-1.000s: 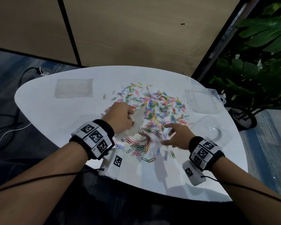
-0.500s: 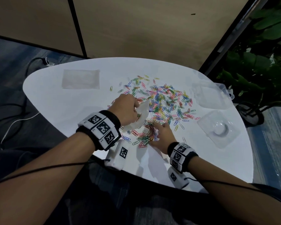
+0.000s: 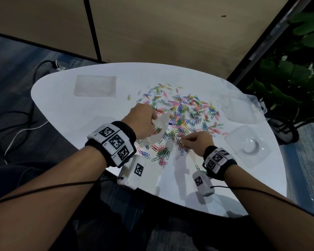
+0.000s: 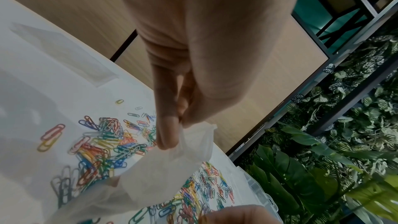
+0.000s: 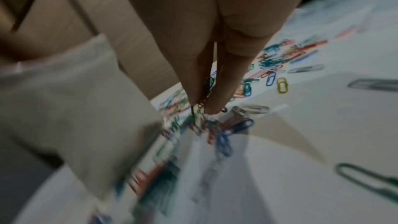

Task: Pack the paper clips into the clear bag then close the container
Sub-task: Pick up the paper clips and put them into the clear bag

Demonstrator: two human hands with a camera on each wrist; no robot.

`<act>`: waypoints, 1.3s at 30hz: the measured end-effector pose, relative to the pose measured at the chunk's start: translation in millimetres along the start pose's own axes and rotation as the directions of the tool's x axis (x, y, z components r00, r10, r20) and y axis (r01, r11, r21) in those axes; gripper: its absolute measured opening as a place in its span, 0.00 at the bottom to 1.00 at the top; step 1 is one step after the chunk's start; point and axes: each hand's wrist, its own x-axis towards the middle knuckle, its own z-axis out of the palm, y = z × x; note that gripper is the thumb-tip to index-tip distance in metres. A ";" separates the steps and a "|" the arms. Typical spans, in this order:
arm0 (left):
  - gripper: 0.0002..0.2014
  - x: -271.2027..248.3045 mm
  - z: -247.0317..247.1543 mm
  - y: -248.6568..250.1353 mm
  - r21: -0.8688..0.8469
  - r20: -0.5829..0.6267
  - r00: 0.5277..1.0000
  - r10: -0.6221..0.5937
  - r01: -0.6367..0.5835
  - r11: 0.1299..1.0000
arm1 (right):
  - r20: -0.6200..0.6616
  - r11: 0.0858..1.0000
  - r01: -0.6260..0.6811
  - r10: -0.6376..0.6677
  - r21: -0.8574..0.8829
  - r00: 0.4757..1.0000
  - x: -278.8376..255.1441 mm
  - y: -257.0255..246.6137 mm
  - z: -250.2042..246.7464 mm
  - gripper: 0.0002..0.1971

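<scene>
The white worktop (image 3: 65,113) fills the middle of the head view, rounded at its edges. A second flat bag (image 3: 95,86) lies in its upper left, well apart from everything else. At the right edge of the worktop sits the clear container (image 3: 243,111), with its clear lid (image 3: 247,147) just below it toward the lower right. The coloured clips (image 3: 187,113) are scattered across the centre, and more lie heaped near the lower middle between the two wrists. The left hand (image 3: 143,122) pinches the rim of the clear bag (image 3: 159,129) left of centre, holding its mouth up and open; some clips show through the bag. The right hand (image 3: 198,142) is just right of the bag, its fingertips (image 5: 213,106) pinched together on a small bunch of clips above the pile.
</scene>
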 end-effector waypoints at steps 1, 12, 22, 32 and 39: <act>0.15 0.0 0.6 1.6 -0.005 0.003 1.000 -0.007 0.007 1.000 | 0.025 0.983 -0.054 0.051 0.173 0.998 0.8 -0.6 -5.2 0.04; 0.16 1.8 10.2 17.0 -0.045 -0.022 1.000 0.002 -0.003 0.999 | 0.236 0.576 -0.082 -0.199 0.813 0.951 -24.1 -60.0 -21.5 0.12; 0.10 6.1 23.7 21.4 -0.009 -0.017 0.996 0.090 -0.090 0.996 | 0.133 0.816 0.017 -0.115 0.578 0.984 -30.4 -69.9 1.7 0.03; 0.10 4.4 15.3 21.5 -0.012 -0.030 0.998 0.061 -0.061 0.998 | 0.086 0.908 0.329 -0.362 0.261 0.928 -30.3 -63.2 -11.8 0.14; 0.13 6.9 9.1 17.3 -0.038 -0.013 1.000 0.003 -0.004 0.999 | 0.137 0.899 -0.126 0.200 -0.420 0.970 -30.0 25.9 -53.4 0.36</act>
